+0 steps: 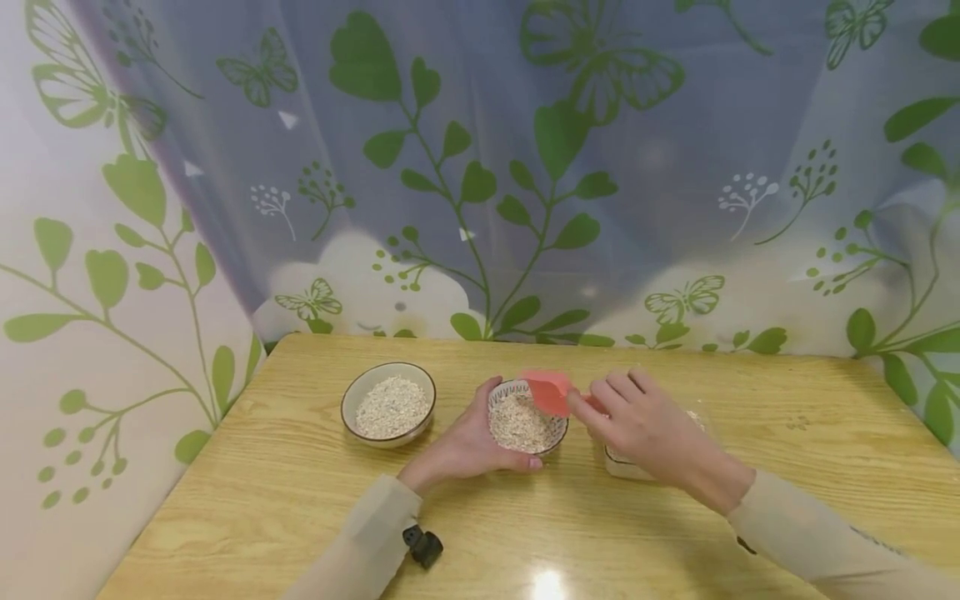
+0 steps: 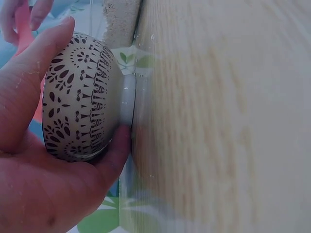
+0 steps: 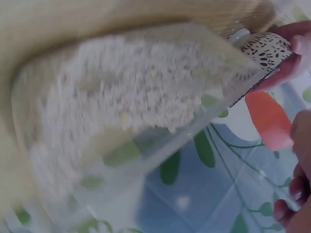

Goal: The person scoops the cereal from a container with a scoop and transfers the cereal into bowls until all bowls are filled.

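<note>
A small bowl (image 2: 80, 97) with a dark leaf-like pattern on its outside holds oat flakes (image 1: 521, 427). Curled around its side is my left hand (image 1: 474, 437), thumb near the rim and a finger by the foot. My right hand (image 1: 648, 425) grips a red scoop (image 1: 551, 393) by its handle. The scoop's blade overlaps the bowl's far right rim in the head view, tilted over the oats. Below the right hand stands a clear container (image 1: 628, 469) of oat flakes, partly hidden by that hand; the right wrist view shows its contents up close.
A larger pale bowl (image 1: 360, 389) with a dark rim, also holding oat flakes, stands to the left of my left hand. Everything stands on a wooden table (image 1: 247, 500). A leaf-patterned curtain (image 1: 480, 167) hangs behind the table's far edge.
</note>
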### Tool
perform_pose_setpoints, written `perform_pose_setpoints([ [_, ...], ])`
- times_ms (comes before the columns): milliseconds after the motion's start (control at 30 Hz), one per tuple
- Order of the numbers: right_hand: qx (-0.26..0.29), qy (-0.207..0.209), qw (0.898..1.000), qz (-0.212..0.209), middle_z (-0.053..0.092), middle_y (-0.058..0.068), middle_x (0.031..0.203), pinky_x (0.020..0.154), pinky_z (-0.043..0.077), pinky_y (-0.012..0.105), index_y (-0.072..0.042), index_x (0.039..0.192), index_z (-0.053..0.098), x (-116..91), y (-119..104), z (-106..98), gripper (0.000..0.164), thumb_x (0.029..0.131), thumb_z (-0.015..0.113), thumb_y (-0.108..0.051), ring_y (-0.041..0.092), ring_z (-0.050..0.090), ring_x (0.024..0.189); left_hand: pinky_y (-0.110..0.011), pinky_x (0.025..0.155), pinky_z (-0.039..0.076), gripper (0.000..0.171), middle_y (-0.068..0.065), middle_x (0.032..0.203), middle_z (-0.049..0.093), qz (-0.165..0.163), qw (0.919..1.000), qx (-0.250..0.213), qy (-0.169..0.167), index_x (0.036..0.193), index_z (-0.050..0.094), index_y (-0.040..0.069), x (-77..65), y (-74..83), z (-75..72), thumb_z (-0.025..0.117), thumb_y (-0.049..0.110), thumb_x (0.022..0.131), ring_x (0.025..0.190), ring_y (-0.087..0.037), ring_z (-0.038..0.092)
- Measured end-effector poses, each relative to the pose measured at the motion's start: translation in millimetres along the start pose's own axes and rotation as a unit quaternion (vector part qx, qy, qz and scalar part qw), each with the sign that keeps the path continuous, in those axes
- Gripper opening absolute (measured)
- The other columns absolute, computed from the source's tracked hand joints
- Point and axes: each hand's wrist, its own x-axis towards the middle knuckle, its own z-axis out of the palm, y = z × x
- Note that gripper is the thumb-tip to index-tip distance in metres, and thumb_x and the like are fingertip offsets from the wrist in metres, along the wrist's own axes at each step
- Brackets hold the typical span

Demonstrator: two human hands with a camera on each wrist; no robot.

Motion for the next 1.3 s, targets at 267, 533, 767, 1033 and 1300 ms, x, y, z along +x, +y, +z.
perform_pose_setpoints([
  [267, 0.220, 0.026, 0.948, 0.229, 0.067, 0.007, 0.094, 0.065, 0.054, 0.032, -0.003, 0.111, 0.067, -11, -3, 3, 0.021, 0.090, 0.066, -0.005, 0.019, 0.059, 0.084, -0.063, 0.119, 0.034, 0.136, -0.023, 0.161, 0.036, -0.002, 0.9992, 0.028, 0.027, 0.165, 0.008, 0.016, -1.8, -1.1, -5.0, 0.096, 0.044, 0.064, 0.146, -0.041, 0.040],
  [533, 0.355, -0.035, 0.850, 0.388, 0.074, 0.015, 0.113, 0.057, 0.053, 0.025, -0.008, 0.115, 0.068, -28, 6, -18, 0.022, 0.094, 0.066, -0.001, 0.015, 0.067, 0.080, -0.063, 0.118, 0.036, 0.134, -0.012, 0.170, 0.015, 0.034, 0.9933, 0.104, 0.037, 0.166, 0.004, 0.026, -8.8, 16.7, -9.8, 0.093, 0.050, 0.068, 0.152, -0.039, 0.030],
  [767, 0.373, -0.067, 0.812, 0.443, 0.078, 0.015, 0.098, 0.039, 0.035, 0.023, -0.014, 0.117, 0.066, -56, 21, -36, 0.022, 0.097, 0.065, -0.006, 0.000, 0.039, 0.047, -0.060, 0.118, 0.037, 0.128, -0.012, 0.170, 0.016, 0.101, 0.9756, 0.177, 0.082, 0.165, 0.010, 0.021, -13.6, 40.9, -2.7, 0.090, 0.052, 0.071, 0.155, -0.035, 0.021],
  [1033, 0.359, -0.093, 0.818, 0.440, 0.075, 0.009, 0.084, 0.045, 0.035, 0.023, -0.015, 0.115, 0.067, -97, 32, -43, 0.021, 0.096, 0.068, -0.006, -0.001, 0.042, 0.053, -0.059, 0.118, 0.038, 0.122, -0.012, 0.168, 0.018, 0.142, 0.9724, 0.173, 0.066, 0.165, 0.010, 0.024, -14.8, 60.2, 10.7, 0.089, 0.049, 0.076, 0.155, -0.034, 0.021],
  [1300, 0.399, -0.119, 0.818, 0.397, 0.044, -0.016, 0.063, 0.044, 0.034, 0.020, -0.019, 0.117, 0.067, -115, 31, -43, 0.028, 0.094, 0.069, -0.003, -0.005, 0.031, 0.052, -0.058, 0.117, 0.040, 0.121, -0.010, 0.170, 0.016, 0.137, 0.9771, 0.163, 0.009, 0.166, 0.004, 0.027, -10.9, 74.1, 36.0, 0.086, 0.047, 0.079, 0.155, -0.031, 0.022],
])
